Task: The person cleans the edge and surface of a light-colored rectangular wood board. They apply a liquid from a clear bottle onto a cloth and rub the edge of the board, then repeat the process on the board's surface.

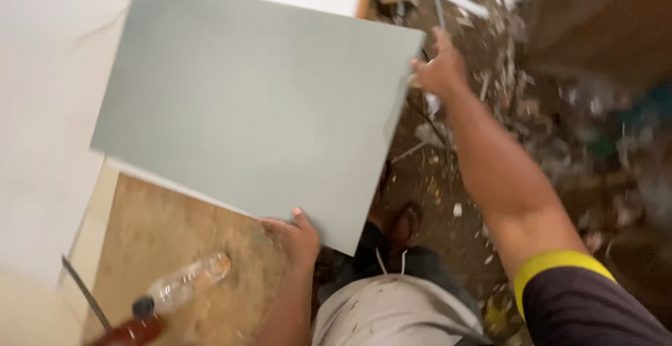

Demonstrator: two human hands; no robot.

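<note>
Now, panel: a large flat grey-green panel [252, 101] is held up in the air, slightly tilted, filling the middle of the view; every place below is told from it.
Left hand: the left hand [294, 237] grips the panel's near corner, thumb on the top face and the other fingers tucked under the edge, closed tightly on it.
Right hand: the right hand [439, 69] holds the panel's far right corner, fingers curled around the edge; motion blur hides how the fingers lie.
Right arm: the bare forearm runs from that corner back toward the camera, ending in a dark sleeve [588, 311] with a yellow band.
Board: a brown board [175, 241] lies under the panel's near edge, bare and stained.
Bottle: a clear plastic bottle [182, 286] with a dark cap lies on its side on the board, near the left hand and apart from the panel.
White sheets: pale sheets [49, 108] spread to the left of the panel and behind its far edge.
Floor: a dirty floor [483, 129] strewn with scraps and offcuts lies to the right of the panel, below the right arm.
Foot: a sandalled foot [406, 223] stands on the floor just beneath the panel's near right edge.
Shorts: light spattered shorts [392, 314] show below the left hand.
</note>
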